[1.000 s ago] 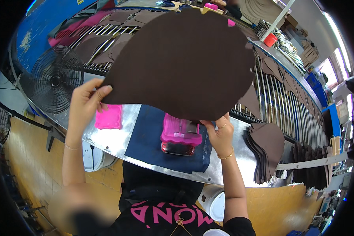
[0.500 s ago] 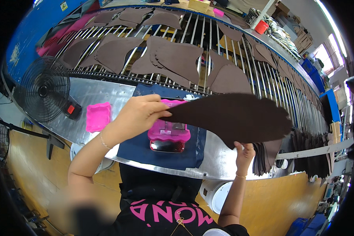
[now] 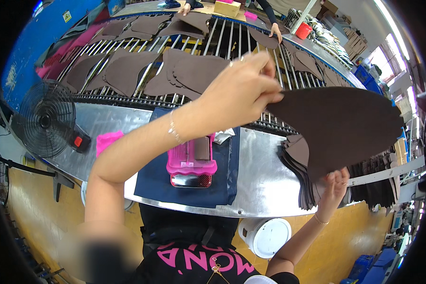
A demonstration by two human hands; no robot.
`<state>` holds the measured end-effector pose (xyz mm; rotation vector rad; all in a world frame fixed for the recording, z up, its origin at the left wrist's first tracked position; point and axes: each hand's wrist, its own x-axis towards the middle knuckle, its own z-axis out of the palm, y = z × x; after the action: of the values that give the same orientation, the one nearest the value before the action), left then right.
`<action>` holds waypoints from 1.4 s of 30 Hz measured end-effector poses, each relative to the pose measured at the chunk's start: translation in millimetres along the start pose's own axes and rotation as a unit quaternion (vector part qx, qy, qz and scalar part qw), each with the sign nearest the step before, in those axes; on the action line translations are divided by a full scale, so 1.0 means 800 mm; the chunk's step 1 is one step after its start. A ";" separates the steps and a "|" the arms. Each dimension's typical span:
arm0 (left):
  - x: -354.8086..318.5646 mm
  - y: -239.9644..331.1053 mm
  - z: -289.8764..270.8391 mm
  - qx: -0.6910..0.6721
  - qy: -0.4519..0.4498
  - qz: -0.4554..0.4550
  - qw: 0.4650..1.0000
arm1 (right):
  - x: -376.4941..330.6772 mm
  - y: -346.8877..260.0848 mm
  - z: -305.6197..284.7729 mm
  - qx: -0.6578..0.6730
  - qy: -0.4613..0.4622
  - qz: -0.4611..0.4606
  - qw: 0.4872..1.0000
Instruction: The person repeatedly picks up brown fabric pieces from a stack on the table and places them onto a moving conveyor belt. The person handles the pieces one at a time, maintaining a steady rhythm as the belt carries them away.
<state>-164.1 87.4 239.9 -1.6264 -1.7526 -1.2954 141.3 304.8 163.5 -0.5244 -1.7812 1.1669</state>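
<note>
A curved dark brown cut panel, leather-like, is held up in the air between both my hands. My left hand reaches across in front of the roller rack and pinches the panel's narrow left end. Its lower edge is gripped by my right hand, fingers bent round it. Partly behind the panel, a stack of similar brown pieces hangs over the metal table's front edge. Below my left forearm, a pink tray with a small brown block inside rests on a dark blue cloth.
Brown panels lie along metal rollers. A co-worker's hands reach over the far side, one lifting a panel. A black fan stands left on the metal table. A white bucket sits below.
Both my hands have moved right with the panel, the left also rising; the panel now hangs over the stack. A co-worker's hands have come into view at the far side, lifting a panel.
</note>
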 end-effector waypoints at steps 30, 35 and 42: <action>-0.258 -0.026 -0.109 0.138 0.000 -0.374 0.917 | 0.221 0.253 0.287 0.172 -0.042 0.261 0.949; -0.343 0.008 -0.117 0.107 0.036 -0.511 0.852 | 0.243 0.316 0.302 0.118 -0.001 0.315 0.942; -0.336 0.016 -0.124 0.101 0.071 -0.506 0.854 | 0.228 0.263 0.287 0.096 0.068 0.267 0.957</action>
<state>-118.4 -141.9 74.5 -0.3850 -2.6424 -1.4682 -172.3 424.4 31.2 -0.9828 -1.4258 1.6075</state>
